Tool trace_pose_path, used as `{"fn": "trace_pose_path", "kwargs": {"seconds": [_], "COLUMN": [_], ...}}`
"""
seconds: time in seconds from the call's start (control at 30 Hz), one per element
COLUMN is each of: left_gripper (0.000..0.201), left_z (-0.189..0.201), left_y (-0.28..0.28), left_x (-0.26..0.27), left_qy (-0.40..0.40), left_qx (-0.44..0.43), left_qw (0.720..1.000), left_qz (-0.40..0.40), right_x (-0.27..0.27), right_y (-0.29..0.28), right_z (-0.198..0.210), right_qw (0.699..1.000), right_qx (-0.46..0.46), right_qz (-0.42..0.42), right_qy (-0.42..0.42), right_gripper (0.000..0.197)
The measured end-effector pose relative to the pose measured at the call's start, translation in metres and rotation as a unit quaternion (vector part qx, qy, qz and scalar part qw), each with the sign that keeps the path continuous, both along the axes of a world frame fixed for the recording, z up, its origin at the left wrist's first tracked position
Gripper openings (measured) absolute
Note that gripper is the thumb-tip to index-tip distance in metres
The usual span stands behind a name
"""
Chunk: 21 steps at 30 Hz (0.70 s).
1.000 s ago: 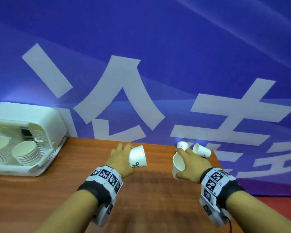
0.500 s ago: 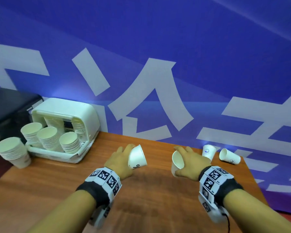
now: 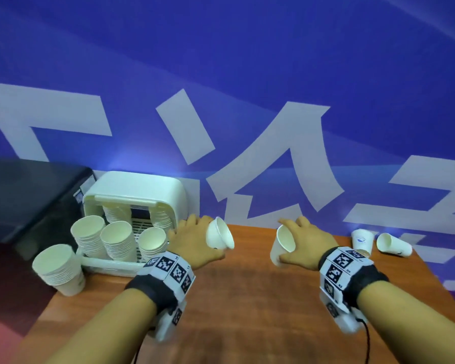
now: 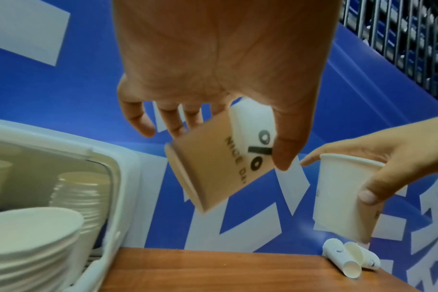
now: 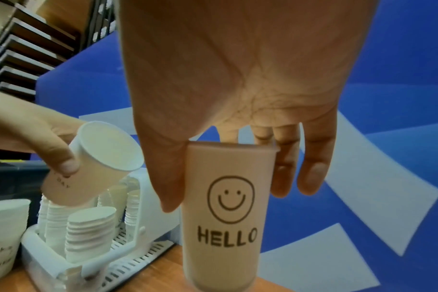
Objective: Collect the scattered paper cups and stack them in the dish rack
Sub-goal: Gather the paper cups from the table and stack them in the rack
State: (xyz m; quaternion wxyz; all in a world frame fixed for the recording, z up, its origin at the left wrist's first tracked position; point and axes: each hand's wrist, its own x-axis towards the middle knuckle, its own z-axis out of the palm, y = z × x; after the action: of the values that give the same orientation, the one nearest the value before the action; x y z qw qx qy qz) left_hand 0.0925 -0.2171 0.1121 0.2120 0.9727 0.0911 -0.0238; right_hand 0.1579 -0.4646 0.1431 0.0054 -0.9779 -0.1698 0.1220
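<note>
The fingers [image 4: 286, 156] of the left hand [image 3: 195, 240] curl round a paper cup with "NICE DAY" on it [image 4: 220, 168]. The cup is tipped on its side in the air, close to the dish rack [image 3: 134, 198]. The fingers [image 5: 283, 177] of the right hand [image 3: 305, 243] curl round a second cup, the one with a smiley face and "HELLO" [image 5: 228, 213]. This cup is upright and held just above the tabletop [image 3: 247, 298], near the middle.

So two cups are picked up but not put away yet.

A lot looks done. The dish rack holds several tall stacks of cups [image 3: 116, 240], in the front row and further back under its white cover. One more stack [image 3: 59, 269] stands on the tabletop just beside the rack, not in it. I think that stack may need to go into the rack too, but I cannot be sure.

Some work is left. Two loose cups are at the far right end of the tabletop. In the head view one of them stands up [image 3: 363, 241] and the other lies on its side [image 3: 393, 244]. They are well apart from the rack.

My guess is that the task is more than half done. The two cups in the hands need to be dropped onto a stack. Then the last two cups on the right need to be fetched and stacked as well.
</note>
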Motion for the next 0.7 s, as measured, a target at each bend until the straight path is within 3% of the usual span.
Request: {"fn": "trace_pose_path", "kwargs": {"seconds": [0.17, 0.33, 0.5, 0.7], "left_gripper": [0.078, 0.079, 0.082, 0.078], "left_z": [-0.008, -0.019, -0.026, -0.023], "left_y": [0.095, 0.148, 0.18, 0.193], "left_x": [0.0, -0.003, -0.001, -0.004], "left_qy": [-0.018, 0.004, -0.01, -0.011], "left_qx": [-0.125, -0.084, -0.152, -0.15], "left_qw": [0.991, 0.995, 0.988, 0.989], "left_qz": [-0.046, -0.056, -0.015, 0.0], "right_x": [-0.01, -0.02, -0.007, 0.0], "right_y": [0.088, 0.14, 0.167, 0.183], "right_z": [-0.014, -0.029, -0.034, -0.044], "right_qw": [1.0, 0.998, 0.998, 0.997], "right_qx": [0.012, 0.006, 0.015, 0.028], "right_qz": [-0.016, -0.018, -0.016, -0.01], "right_qy": [0.015, 0.058, 0.062, 0.077], "right_gripper": [0.091, 0.087, 0.085, 0.084]}}
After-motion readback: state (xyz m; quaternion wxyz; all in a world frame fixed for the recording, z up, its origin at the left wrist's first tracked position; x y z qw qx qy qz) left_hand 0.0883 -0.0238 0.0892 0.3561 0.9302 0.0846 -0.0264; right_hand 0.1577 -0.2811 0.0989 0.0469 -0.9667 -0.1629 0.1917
